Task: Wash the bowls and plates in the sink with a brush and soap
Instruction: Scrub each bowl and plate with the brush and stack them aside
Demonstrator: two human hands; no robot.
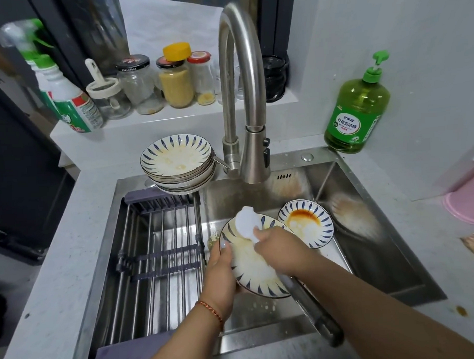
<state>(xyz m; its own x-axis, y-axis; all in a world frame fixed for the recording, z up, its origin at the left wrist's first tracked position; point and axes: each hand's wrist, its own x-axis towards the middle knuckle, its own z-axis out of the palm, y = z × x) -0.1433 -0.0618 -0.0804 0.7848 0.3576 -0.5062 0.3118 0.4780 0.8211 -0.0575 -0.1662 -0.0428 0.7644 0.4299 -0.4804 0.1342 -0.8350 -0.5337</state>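
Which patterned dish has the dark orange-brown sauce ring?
The small dish lying loose in the sink, right of the plate being scrubbed. That plate and the stack by the faucet show only pale smears.

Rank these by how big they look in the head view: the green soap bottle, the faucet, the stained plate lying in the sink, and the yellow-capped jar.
1. Faucet, the largest.
2. Soap bottle.
3. Stained plate, close to the bottle in apparent size, and nearer the camera, so this order is unsure.
4. Yellow-capped jar, the smallest.
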